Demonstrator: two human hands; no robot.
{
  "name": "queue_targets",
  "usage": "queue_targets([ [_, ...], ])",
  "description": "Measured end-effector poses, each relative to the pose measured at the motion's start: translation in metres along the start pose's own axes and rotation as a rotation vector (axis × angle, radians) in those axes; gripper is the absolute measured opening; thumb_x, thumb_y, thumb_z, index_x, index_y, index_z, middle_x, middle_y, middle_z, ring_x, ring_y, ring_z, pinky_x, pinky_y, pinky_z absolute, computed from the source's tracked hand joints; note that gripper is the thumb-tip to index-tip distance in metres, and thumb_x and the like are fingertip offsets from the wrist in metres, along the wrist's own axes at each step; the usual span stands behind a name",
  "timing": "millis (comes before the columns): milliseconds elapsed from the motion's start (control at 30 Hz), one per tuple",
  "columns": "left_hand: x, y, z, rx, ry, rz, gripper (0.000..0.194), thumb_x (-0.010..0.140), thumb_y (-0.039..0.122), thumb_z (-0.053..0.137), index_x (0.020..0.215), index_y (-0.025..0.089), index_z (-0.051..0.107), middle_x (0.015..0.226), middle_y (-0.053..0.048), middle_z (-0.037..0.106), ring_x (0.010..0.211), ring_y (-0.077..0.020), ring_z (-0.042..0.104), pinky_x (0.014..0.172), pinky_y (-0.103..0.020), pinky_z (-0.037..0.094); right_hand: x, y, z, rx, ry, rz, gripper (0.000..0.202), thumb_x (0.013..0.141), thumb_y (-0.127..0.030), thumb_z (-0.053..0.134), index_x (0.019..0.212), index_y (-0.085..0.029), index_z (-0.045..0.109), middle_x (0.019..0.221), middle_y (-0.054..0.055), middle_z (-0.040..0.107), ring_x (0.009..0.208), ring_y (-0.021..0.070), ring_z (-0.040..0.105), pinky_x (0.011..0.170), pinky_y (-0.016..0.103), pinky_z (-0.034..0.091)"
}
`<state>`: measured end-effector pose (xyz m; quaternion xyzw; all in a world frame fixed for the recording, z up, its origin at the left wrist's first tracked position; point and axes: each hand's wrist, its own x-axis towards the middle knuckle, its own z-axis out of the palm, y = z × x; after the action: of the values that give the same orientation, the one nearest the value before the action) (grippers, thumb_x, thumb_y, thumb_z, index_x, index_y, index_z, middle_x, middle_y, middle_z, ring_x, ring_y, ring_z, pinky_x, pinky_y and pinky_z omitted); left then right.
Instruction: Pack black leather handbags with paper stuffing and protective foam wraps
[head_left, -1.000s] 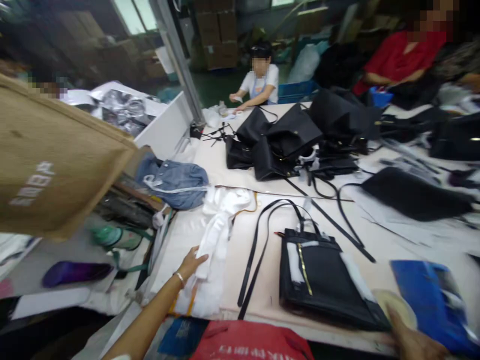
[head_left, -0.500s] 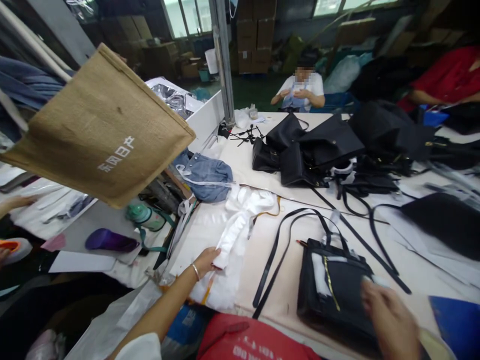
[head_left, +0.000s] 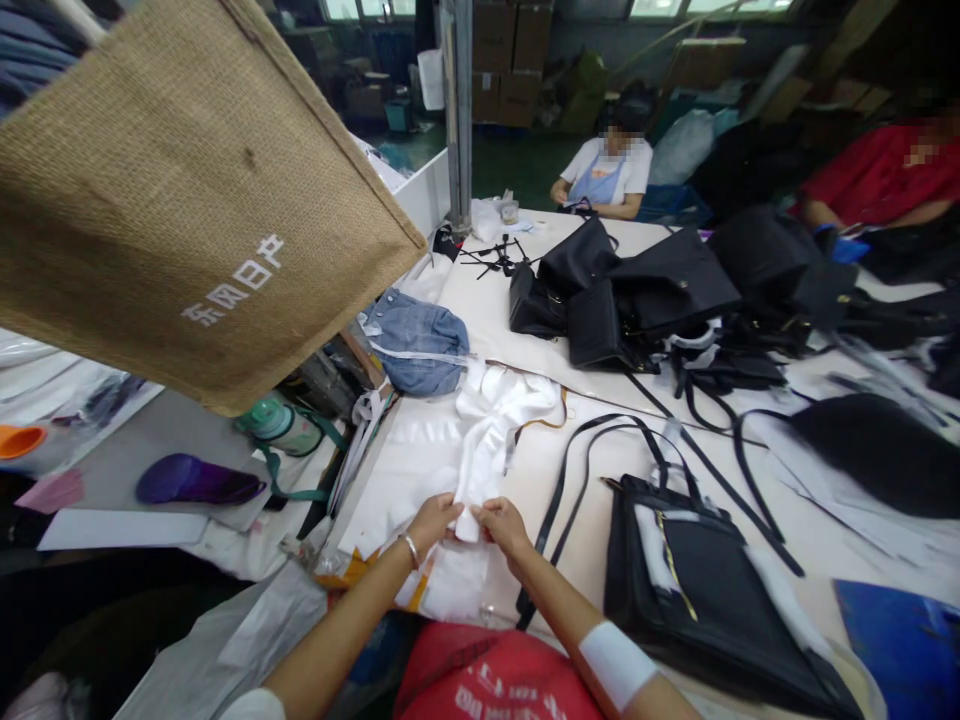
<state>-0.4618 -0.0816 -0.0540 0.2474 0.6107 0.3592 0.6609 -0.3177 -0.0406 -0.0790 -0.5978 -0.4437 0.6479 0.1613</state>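
A long white strip of thin, soft sheet material (head_left: 486,445) runs up the table from my hands, its far part bunched up. My left hand (head_left: 435,522), with a bracelet at the wrist, pinches the left edge of its near end. My right hand (head_left: 504,528) pinches the right edge of the same end, so the strip lies between them. Beneath are more white sheets (head_left: 457,580). To the right of my right hand, a black handbag (head_left: 697,590) lies with white wrapping on its zipped front, its long strap (head_left: 562,500) looping toward me.
A burlap bag (head_left: 210,200) hangs at upper left. Behind the white strip sits a denim pouch (head_left: 420,345). Black bags (head_left: 637,285) are piled across the table. A purple bottle (head_left: 195,480) and a green bottle (head_left: 285,425) stand left. Two people sit beyond the table.
My right hand has moved left from beside the black handbag to the white strip and now grips its near end. My left hand has shifted slightly right, still holding the strip.
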Motion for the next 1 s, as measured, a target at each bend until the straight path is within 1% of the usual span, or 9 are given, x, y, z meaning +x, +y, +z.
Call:
queue_targets([
  [167, 0.007, -0.006, 0.002, 0.186, 0.087, 0.035, 0.026, 0.078, 0.038, 0.053, 0.092, 0.016, 0.059, 0.080, -0.004, 0.068, 0.072, -0.0176, 0.064, 0.064, -0.029, 0.050, 0.004, 0.000, 0.001, 0.016, 0.005, 0.022, 0.031, 0.072, -0.046, 0.059, 0.073, -0.020, 0.042, 0.050, -0.006, 0.050, 0.043, 0.0094, 0.047, 0.044, 0.022, 0.040],
  [367, 0.003, 0.006, -0.010, 0.586, 0.275, 0.088, 0.011, 0.078, 0.028, 0.054, 0.074, 0.018, 0.057, 0.068, -0.002, 0.059, 0.081, -0.0218, 0.058, 0.078, -0.034, 0.044, 0.006, 0.001, -0.017, -0.032, -0.013, -0.013, 0.016, 0.077, -0.030, 0.054, 0.067, -0.020, 0.046, 0.048, -0.004, 0.054, 0.041, 0.0100, 0.049, 0.043, 0.021, 0.038],
  [433, -0.004, 0.018, -0.009, 0.715, 0.331, 0.135, 0.014, 0.079, 0.029, 0.053, 0.087, 0.018, 0.059, 0.080, -0.006, 0.061, 0.092, -0.0256, 0.056, 0.087, -0.039, 0.039, 0.005, 0.001, -0.026, -0.055, 0.000, -0.023, 0.008, 0.077, -0.024, 0.054, 0.073, -0.019, 0.048, 0.049, -0.004, 0.056, 0.041, 0.0107, 0.051, 0.043, 0.021, 0.038],
  [533, -0.011, 0.038, 0.004, 0.977, 0.409, 0.369, 0.034, 0.086, 0.030, 0.043, 0.117, 0.017, 0.051, 0.114, -0.013, 0.056, 0.113, -0.0278, 0.047, 0.099, -0.041, 0.032, 0.003, 0.003, -0.034, -0.080, 0.047, -0.012, 0.010, 0.079, -0.026, 0.052, 0.084, -0.020, 0.046, 0.052, -0.004, 0.059, 0.041, 0.0125, 0.054, 0.041, 0.021, 0.037],
  [567, -0.010, 0.044, 0.011, 1.042, 0.384, 0.463, 0.037, 0.088, 0.030, 0.040, 0.122, 0.018, 0.048, 0.121, -0.013, 0.053, 0.116, -0.0266, 0.045, 0.101, -0.040, 0.031, 0.002, 0.003, -0.035, -0.084, 0.052, -0.004, 0.011, 0.081, -0.028, 0.051, 0.084, -0.020, 0.045, 0.052, -0.003, 0.060, 0.041, 0.0130, 0.054, 0.041, 0.021, 0.036],
  [633, -0.004, 0.052, 0.025, 1.065, 0.232, 0.571, 0.039, 0.090, 0.029, 0.035, 0.128, 0.022, 0.045, 0.122, -0.009, 0.054, 0.114, -0.0225, 0.048, 0.100, -0.035, 0.035, -0.001, 0.003, -0.037, -0.094, 0.044, 0.009, 0.014, 0.082, -0.033, 0.049, 0.081, -0.020, 0.044, 0.050, -0.003, 0.060, 0.039, 0.0130, 0.053, 0.039, 0.022, 0.035],
  [733, 0.016, 0.049, 0.038, 0.952, 0.008, 0.529, 0.039, 0.090, 0.030, 0.037, 0.127, 0.024, 0.048, 0.114, -0.005, 0.062, 0.103, -0.0191, 0.056, 0.094, -0.032, 0.041, -0.008, 0.002, -0.035, -0.112, 0.013, -0.021, 0.018, 0.083, -0.036, 0.049, 0.076, -0.021, 0.044, 0.047, -0.004, 0.059, 0.036, 0.0110, 0.049, 0.041, 0.021, 0.035],
  [867, 0.048, 0.035, 0.032, 0.866, -0.023, 0.435, 0.037, 0.088, 0.030, 0.041, 0.121, 0.020, 0.055, 0.117, -0.005, 0.064, 0.106, -0.0195, 0.057, 0.095, -0.032, 0.042, -0.024, 0.008, -0.021, -0.067, -0.167, -0.108, 0.013, 0.085, -0.031, 0.046, 0.077, -0.021, 0.042, 0.046, -0.006, 0.057, 0.036, 0.0090, 0.046, 0.040, 0.018, 0.033],
  [1000, 0.065, 0.030, 0.022, 0.870, -0.020, 0.426, 0.038, 0.089, 0.029, 0.037, 0.122, 0.020, 0.054, 0.120, -0.004, 0.062, 0.108, -0.0182, 0.057, 0.095, -0.032, 0.043, -0.037, 0.023, -0.005, -0.148, -0.409, -0.052, 0.009, 0.084, -0.027, 0.048, 0.079, -0.021, 0.043, 0.045, -0.007, 0.054, 0.034, 0.0098, 0.046, 0.039, 0.018, 0.034],
])
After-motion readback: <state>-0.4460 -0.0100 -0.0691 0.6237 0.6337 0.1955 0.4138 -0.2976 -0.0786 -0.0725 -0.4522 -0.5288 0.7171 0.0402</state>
